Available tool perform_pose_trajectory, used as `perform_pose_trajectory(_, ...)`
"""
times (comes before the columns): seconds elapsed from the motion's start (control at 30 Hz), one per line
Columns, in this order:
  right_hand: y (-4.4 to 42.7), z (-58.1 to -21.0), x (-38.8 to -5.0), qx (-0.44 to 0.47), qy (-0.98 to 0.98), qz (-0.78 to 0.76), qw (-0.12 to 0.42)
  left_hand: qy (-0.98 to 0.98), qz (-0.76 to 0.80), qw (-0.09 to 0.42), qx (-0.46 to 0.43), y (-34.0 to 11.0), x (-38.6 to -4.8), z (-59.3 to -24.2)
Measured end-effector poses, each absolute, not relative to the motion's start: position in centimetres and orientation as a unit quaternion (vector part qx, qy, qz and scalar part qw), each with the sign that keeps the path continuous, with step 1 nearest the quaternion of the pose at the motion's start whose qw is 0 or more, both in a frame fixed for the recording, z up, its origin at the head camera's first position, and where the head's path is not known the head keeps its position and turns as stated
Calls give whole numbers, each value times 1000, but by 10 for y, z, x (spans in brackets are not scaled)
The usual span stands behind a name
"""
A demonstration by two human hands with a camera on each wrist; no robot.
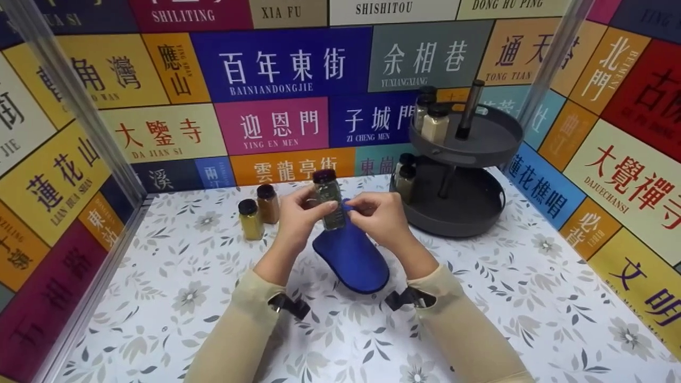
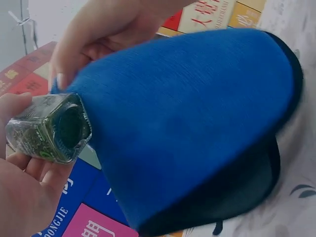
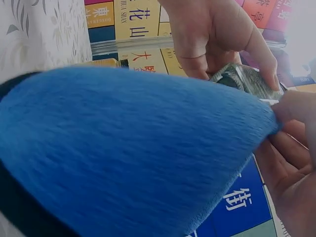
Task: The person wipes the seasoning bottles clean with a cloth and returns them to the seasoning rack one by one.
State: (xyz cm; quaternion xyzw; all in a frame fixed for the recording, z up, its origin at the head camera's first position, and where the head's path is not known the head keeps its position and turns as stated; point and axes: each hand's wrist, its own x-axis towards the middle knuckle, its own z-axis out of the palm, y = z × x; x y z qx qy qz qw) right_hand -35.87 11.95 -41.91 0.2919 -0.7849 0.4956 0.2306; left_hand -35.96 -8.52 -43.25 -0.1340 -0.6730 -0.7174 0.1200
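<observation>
My left hand (image 1: 297, 217) grips a small glass spice jar (image 1: 331, 211) with a dark lid and dark green contents, held upright above the table. In the left wrist view the clear bottom of the jar (image 2: 74, 129) faces the camera. With thumb and fingers my right hand (image 1: 380, 215) pinches the narrow end of a blue fuzzy cloth (image 1: 354, 258), rounded, dark-edged and mitt-like. The cloth (image 3: 128, 143) hangs from that pinch, close beside the jar. From the left wrist view, a dark inner side shows beneath the blue cloth (image 2: 192, 108).
A yellow-filled jar (image 1: 250, 220) and a brown-filled jar (image 1: 268, 204) stand left of my left hand. On the right is a dark two-tier round rack (image 1: 468, 226) carrying several jars on its left side. Printed panels (image 1: 282, 58) enclose the floral-covered table (image 1: 175, 324).
</observation>
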Motion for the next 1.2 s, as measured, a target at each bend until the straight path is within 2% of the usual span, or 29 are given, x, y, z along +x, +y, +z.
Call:
perform_pose_trajectory(0.33,127,-415,-364,262,-748,508,337,-735,-647,66,-190,-73,-362,-441)
perform_pose_trajectory(0.53,130,-413,-369,218,-770,494,341,-742,-649,69,-152,-80,-377,-455)
perform_pose_trajectory(0.77,146,-410,-374,157,-767,504,365,-799,-592,70,-80,-96,-404,-497)
perform_pose_trajectory(0.93,156,-406,-377,132,-760,511,379,-825,-562,44,-45,-100,-413,-520)
perform_pose_trajectory(1.07,158,-404,-378,127,-759,517,374,-825,-563,19,-49,-102,-415,-525)
perform_pose_trajectory(1.2,157,-403,-377,129,-763,521,360,-831,-548,-10,-98,-107,-417,-526)
